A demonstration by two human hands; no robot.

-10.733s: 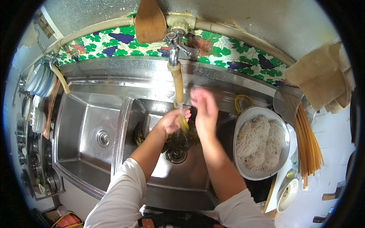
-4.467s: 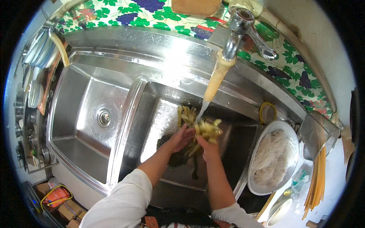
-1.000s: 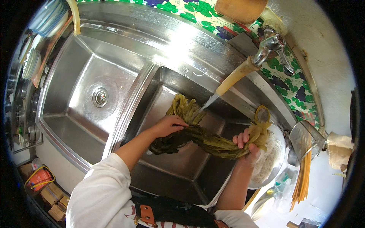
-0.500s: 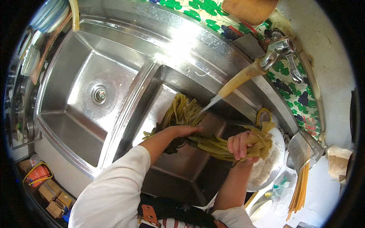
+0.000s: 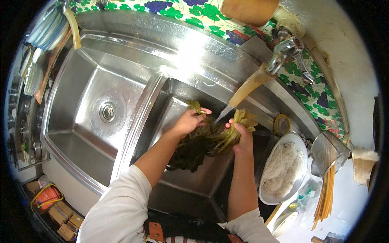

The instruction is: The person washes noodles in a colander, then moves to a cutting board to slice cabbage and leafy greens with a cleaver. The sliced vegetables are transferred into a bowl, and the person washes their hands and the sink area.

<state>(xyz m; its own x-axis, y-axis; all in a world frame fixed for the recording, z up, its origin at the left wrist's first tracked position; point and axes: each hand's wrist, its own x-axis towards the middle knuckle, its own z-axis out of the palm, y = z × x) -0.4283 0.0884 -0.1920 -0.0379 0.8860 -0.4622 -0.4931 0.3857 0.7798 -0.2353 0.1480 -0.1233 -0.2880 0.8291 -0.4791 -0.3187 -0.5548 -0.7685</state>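
A bunch of wet, yellow-green leafy greens (image 5: 193, 152) hangs between my hands in the right sink basin (image 5: 190, 184), its dark leaf ends drooping in the middle. My left hand (image 5: 188, 121) is closed on one part of it, thumb and fingers pinching. On the other side, my right hand (image 5: 243, 137) grips the pale stalk ends. Water (image 5: 223, 114) runs from a yellowish hose (image 5: 249, 86) on the faucet (image 5: 285, 54), falling between my hands onto the greens.
Left of the divider lies the other basin (image 5: 125, 97) with a round drain (image 5: 107, 111). At right stand a white bowl (image 5: 264, 195) of thin whitish noodles (image 5: 282, 168), a mesh strainer (image 5: 323, 150) and long chopsticks (image 5: 325, 198). Stacked blue-white bowls (image 5: 48, 28) sit at far left.
My right hand has moved left and away from the bowl with the stalk ends, toward the water. My left hand has shifted up and left, pinching the greens. The view has shifted slightly.
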